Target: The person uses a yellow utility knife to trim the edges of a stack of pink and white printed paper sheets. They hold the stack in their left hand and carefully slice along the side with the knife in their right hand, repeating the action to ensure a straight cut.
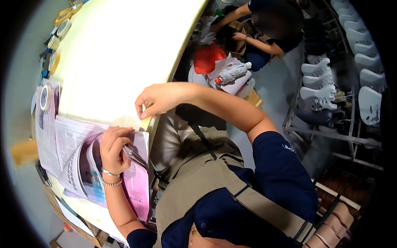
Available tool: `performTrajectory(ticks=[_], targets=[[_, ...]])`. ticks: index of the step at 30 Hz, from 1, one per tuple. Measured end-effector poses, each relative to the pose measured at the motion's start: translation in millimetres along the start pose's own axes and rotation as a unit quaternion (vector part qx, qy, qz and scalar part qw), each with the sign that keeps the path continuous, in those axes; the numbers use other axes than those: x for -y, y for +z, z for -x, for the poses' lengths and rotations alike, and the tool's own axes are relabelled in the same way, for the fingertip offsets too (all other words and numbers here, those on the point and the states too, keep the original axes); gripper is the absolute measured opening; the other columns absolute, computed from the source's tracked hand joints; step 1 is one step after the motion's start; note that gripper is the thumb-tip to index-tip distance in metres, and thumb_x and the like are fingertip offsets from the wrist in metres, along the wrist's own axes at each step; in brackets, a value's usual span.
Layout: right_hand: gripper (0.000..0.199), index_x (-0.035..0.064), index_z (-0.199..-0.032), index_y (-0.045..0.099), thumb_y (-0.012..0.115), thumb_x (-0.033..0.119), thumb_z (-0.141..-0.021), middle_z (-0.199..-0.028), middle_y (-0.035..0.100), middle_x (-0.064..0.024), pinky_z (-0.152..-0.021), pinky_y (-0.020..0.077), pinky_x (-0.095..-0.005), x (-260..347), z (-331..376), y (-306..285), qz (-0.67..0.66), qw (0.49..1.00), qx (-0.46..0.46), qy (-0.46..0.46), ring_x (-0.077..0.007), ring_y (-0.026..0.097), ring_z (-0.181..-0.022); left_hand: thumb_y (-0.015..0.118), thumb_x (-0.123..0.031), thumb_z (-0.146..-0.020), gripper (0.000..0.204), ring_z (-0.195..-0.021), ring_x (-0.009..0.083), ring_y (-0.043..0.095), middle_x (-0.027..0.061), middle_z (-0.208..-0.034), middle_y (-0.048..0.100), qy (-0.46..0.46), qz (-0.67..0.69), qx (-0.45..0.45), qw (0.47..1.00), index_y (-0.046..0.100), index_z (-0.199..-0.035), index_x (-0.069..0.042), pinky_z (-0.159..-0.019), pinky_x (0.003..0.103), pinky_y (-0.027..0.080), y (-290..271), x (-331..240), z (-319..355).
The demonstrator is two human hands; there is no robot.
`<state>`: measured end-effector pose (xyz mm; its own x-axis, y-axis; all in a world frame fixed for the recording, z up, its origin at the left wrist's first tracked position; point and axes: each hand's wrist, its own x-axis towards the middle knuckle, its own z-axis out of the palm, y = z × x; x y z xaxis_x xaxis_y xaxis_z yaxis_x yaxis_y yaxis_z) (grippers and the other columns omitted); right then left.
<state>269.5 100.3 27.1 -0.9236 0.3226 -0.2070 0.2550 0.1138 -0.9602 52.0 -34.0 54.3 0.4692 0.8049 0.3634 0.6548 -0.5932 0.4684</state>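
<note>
My left hand (113,149), with two bracelets at the wrist, is closed round the folded edges of newspaper sheets (136,175) at the near edge of the table. The sheets curl up beside it, and pink and white pages show. My right hand (163,99) reaches across to the table's edge. Its fingers are bent and pinched together at a short yellow strip (145,123), which looks like tape and partly lies under the fingertips. More newspaper (76,132) is spread flat to the left of my left hand.
A white table (120,53) stretches away, with tape rolls (64,27) along its far left side. Another roll (45,97) rests on newspapers. Beyond the right edge, a person (264,41) handles cardboard near a red bag (208,58) and a bottle (232,73). Racks hold white guitar bodies (318,97).
</note>
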Motion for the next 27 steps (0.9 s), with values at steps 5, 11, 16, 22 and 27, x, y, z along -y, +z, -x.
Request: performTrajectory(ticks=[5,11,16,22,27], targets=[[0.016,0.0052,-0.096,0.068,0.062,0.019,-0.09,-0.068,0.063,-0.0042,-0.049,0.0412,-0.0256,-4,2,6,-0.007,1.0,-0.017,-0.007,-0.0099,0.051,-0.051,0.051,-0.004,-0.055,0.015,-0.09,0.0345,0.062,0.0144,-0.1,0.069,0.0,-0.002,0.006,1.0,0.054,-0.07,-0.003,-0.089,0.046,0.048,1,1,0],[0.015,0.0041,-0.095,0.068,0.064,0.017,-0.089,-0.066,0.061,-0.0039,-0.048,0.0394,-0.0257,-3,5,3,-0.021,1.0,-0.01,0.003,-0.0096,0.049,-0.05,0.053,-0.006,-0.055,0.015,-0.089,0.0346,0.063,0.0147,-0.099,0.069,-0.003,-0.004,0.006,1.0,0.053,-0.069,-0.003,-0.088,0.046,0.048,1,1,2],[0.016,0.0036,-0.095,0.068,0.064,0.018,-0.089,-0.065,0.06,-0.0032,-0.048,0.0388,-0.0254,-8,6,0,-0.042,0.999,0.001,0.009,-0.01,0.049,-0.05,0.053,-0.007,-0.055,0.014,-0.089,0.0342,0.063,0.0145,-0.099,0.069,-0.002,-0.006,0.006,1.0,0.053,-0.069,-0.003,-0.088,0.046,0.048,1,1,1],[0.018,0.0022,-0.095,0.067,0.063,0.019,-0.09,-0.065,0.06,-0.0028,-0.048,0.0399,-0.0265,-4,5,13,-0.038,0.999,-0.003,-0.007,-0.0104,0.05,-0.051,0.053,-0.01,-0.056,0.014,-0.089,0.0341,0.063,0.0139,-0.1,0.069,0.001,-0.012,0.005,1.0,0.053,-0.069,-0.003,-0.088,0.046,0.048,2,0,0],[0.018,0.002,-0.095,0.067,0.063,0.019,-0.09,-0.064,0.06,-0.0027,-0.048,0.0399,-0.0268,-5,9,12,-0.034,0.999,0.004,-0.006,-0.0101,0.05,-0.051,0.054,-0.012,-0.056,0.015,-0.088,0.0334,0.063,0.0133,-0.1,0.069,0.007,-0.023,0.0,1.0,0.053,-0.069,-0.004,-0.085,0.044,0.048,1,0,2]])
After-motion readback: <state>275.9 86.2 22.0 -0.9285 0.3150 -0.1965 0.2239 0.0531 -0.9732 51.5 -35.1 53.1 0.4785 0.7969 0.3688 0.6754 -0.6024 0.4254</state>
